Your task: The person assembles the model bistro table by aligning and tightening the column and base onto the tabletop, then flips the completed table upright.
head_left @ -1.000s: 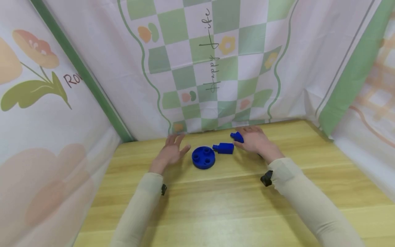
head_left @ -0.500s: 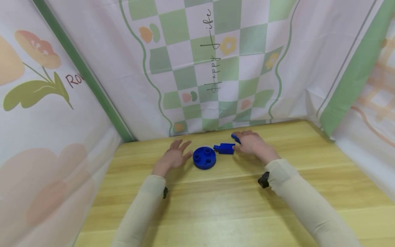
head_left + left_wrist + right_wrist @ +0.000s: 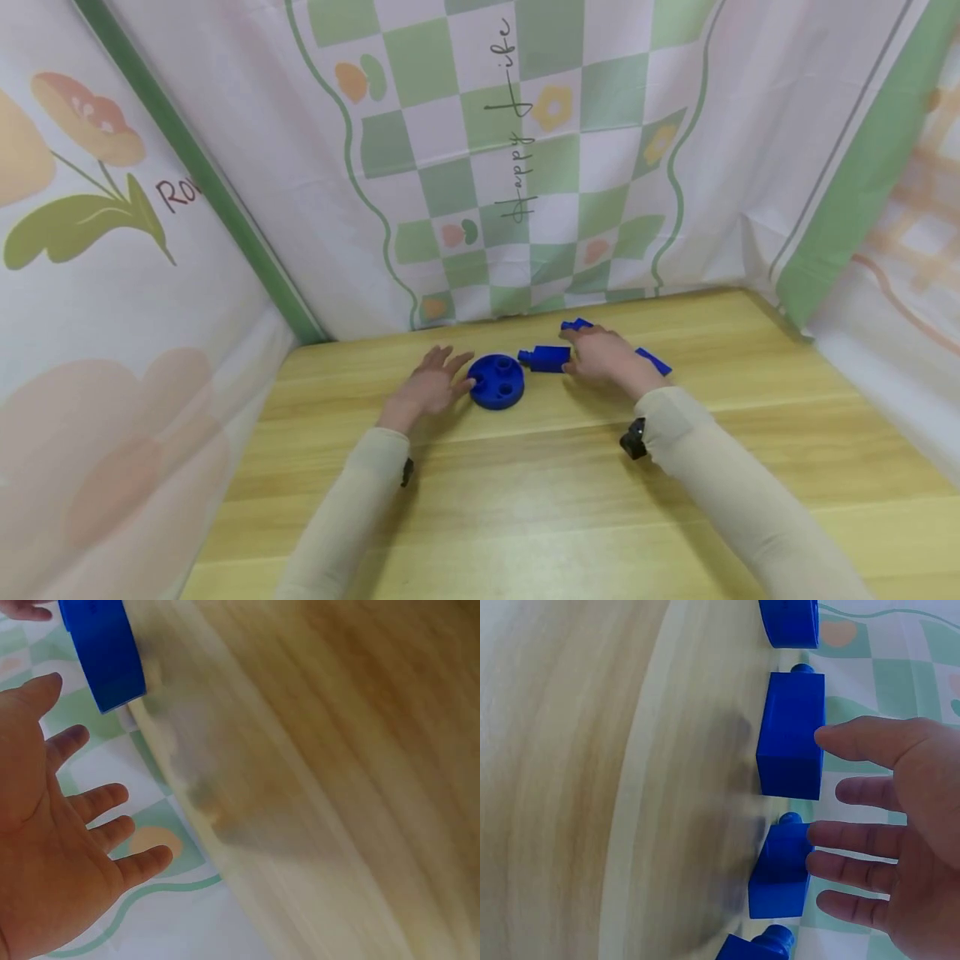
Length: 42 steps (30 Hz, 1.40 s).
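Note:
A round blue disc (image 3: 497, 398) with three round sockets lies flat on the table. My left hand (image 3: 429, 390) hovers at its left side, fingers spread and thumb by its rim; the left wrist view shows the palm (image 3: 60, 825) holding nothing. To the disc's right lies a blue block with a narrow peg (image 3: 551, 359), its peg toward the disc. My right hand (image 3: 609, 360) is over the blocks, its thumb at that block's right end; contact is unclear. Beneath its fingers is a second pegged block (image 3: 780, 874), partly hidden. A third blue piece (image 3: 655, 362) shows beyond the wrist.
The wooden table (image 3: 510, 500) extends toward me in front of the pieces. A checked, patterned curtain (image 3: 517, 167) hangs right behind the table's far edge, with more cloth (image 3: 135, 333) along the left and right sides.
My left hand has moved right, up to the disc. My right hand has shifted left toward the nearest block, uncovering the piece beside its wrist. The blue pieces lie where they were.

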### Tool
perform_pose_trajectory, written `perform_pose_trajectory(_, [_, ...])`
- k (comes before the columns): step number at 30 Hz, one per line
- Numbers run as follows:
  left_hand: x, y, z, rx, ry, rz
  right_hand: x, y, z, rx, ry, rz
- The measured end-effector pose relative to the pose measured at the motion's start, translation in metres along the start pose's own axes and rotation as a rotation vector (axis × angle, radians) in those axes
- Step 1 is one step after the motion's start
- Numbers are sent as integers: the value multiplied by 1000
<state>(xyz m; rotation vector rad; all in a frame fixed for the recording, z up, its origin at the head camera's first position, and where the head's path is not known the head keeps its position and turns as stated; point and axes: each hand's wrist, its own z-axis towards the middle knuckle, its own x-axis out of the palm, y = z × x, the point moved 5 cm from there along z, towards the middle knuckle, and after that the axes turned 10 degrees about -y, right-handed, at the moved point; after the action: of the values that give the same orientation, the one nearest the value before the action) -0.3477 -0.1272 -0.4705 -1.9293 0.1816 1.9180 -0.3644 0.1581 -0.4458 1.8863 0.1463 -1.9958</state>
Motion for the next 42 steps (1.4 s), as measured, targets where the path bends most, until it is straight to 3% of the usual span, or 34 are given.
perform_pose_trajectory(13, [8,-2,-2,12,38,38,12,7,6,-31,15,-48])
perform_pose_trajectory(22, [10,-2,-3,34,16,5,15,13,8,-57,-44,-61])
perform_pose_trajectory(34, [9,-4,-5,-3,28,-41,6,11,8,-23,-96,12])
perform_pose_trajectory(42, [11,-4,-4,8,21,-34,-6,17,10,-23,-171,73])
